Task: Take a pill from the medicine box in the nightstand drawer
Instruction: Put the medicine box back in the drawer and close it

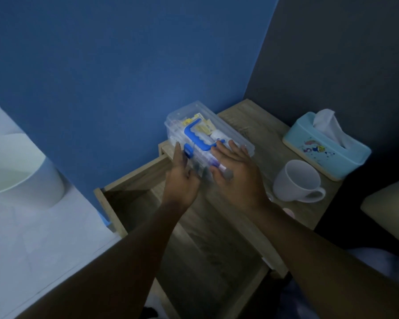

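The clear medicine box (pixel 207 137) is clasped between the left hand (pixel 182 178) and right hand (pixel 235 173), atop the nightstand (pixel 272 143).

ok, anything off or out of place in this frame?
Nothing spilled or damaged. The clear medicine box sits on the nightstand top at its back left corner, lid closed, with both hands on it. The drawer stands open. The mug is upright; a tissue sticks out of the tissue box.
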The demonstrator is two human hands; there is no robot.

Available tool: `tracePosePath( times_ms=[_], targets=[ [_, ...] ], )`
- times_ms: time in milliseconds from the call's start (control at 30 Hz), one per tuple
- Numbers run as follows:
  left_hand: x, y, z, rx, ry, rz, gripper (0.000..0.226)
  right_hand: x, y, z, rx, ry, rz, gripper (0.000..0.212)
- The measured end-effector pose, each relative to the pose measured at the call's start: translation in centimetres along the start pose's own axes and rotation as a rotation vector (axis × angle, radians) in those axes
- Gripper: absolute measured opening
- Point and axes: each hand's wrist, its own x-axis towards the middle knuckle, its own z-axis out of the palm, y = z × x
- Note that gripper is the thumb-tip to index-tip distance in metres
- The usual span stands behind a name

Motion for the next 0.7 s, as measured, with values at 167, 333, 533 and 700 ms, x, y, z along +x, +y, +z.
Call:
tracePosePath(
  times_ms=[167, 333, 533, 700],
  targets=[
    [4.2, 2.3, -2.7, 0.061, 0.246, -0.017, 0.05, 1.2, -0.1, -1.7, 0.278, 0.117, 0.236, 0.023],
    [9.8, 4.2, -4.1, 0.147, 0.252, -0.145, 0.058, 2.5, 0.9, -2.4, 0.402, 0.133, 0.732, 0.055],
    [11.3, 3.9, -3.7, 0.123, 0.12, -0.294, 0.055, 3.6, 1.1, -2.9, 0.672, -0.002, 1.086, 0.057],
    [9.4, 3.6, -6.1, -0.043, 0.104, -0.339, 0.051, 2.1, 0.0, -4.2, 0.736, -0.065, 1.065, 0.049]
  ],
)
